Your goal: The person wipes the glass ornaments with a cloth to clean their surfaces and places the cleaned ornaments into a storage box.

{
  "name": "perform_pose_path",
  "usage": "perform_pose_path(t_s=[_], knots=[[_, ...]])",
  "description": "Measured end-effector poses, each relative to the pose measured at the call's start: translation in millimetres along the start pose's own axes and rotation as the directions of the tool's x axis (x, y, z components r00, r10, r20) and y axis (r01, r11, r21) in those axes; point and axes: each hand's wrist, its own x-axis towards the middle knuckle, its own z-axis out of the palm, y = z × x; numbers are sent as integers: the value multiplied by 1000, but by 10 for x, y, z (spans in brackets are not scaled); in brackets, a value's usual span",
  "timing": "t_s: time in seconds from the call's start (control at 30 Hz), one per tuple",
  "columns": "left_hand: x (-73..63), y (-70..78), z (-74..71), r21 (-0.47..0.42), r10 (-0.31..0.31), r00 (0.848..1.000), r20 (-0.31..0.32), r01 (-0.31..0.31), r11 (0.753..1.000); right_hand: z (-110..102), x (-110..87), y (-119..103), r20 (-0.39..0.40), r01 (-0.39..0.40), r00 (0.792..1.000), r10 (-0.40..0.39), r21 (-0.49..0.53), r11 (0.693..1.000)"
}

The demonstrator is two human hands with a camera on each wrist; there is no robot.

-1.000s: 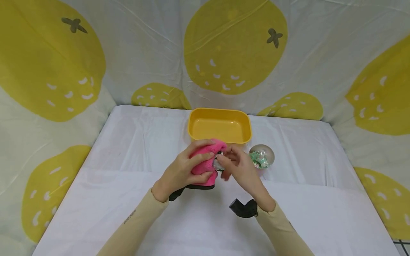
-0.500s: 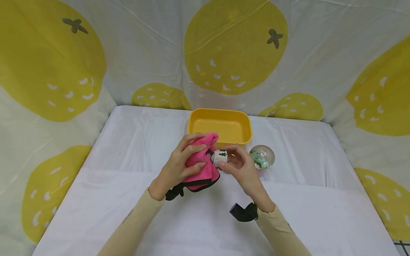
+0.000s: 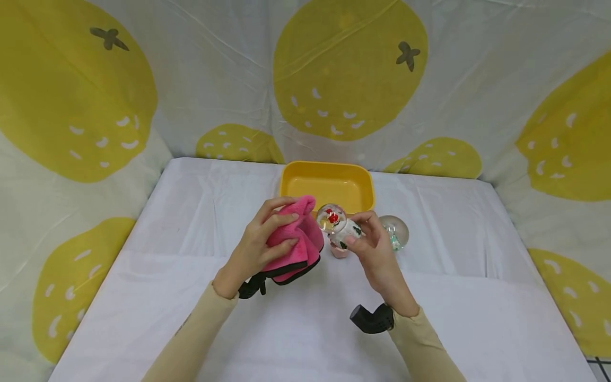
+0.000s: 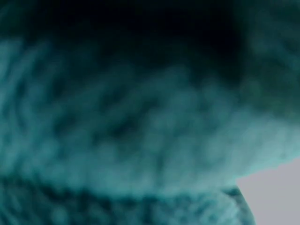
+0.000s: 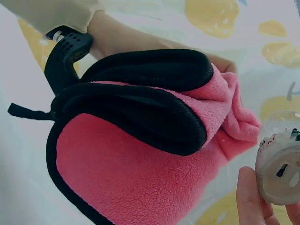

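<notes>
No readable text, labels or numbers.

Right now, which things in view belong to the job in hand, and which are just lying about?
In use:
left hand, holding the pink black-edged cloth
right hand, holding the small snow globe

Apparently just lying about:
larger glass globe with green contents
yellow plastic tray
pink object, mostly hidden behind the small snow globe, unclear
</notes>
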Motion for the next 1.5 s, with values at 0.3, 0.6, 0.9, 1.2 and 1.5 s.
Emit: perform_pose_path(t_s=[0.3, 0.6, 0.9, 1.2, 1.5], knots=[[-4, 31, -3, -30, -30, 1000, 7, 30, 999, -27, 7, -10, 98, -14, 995, 6, 80, 997], [11, 70, -11, -7, -40, 999, 6, 40, 999, -49, 1, -25, 46, -8, 999, 10, -50, 999], [32, 93, -10, -23, -46, 999, 15, 46, 999, -60, 8, -47, 31, -29, 999, 33, -121, 992], [36, 110, 14, -38, -76, 997, 27, 77, 996, -39, 3, -83, 36, 17, 999, -9, -228, 973], [75, 130, 63, -33, -77, 996, 51, 79, 996, -8, 10, -84, 64, 96, 995, -81, -271, 958]])
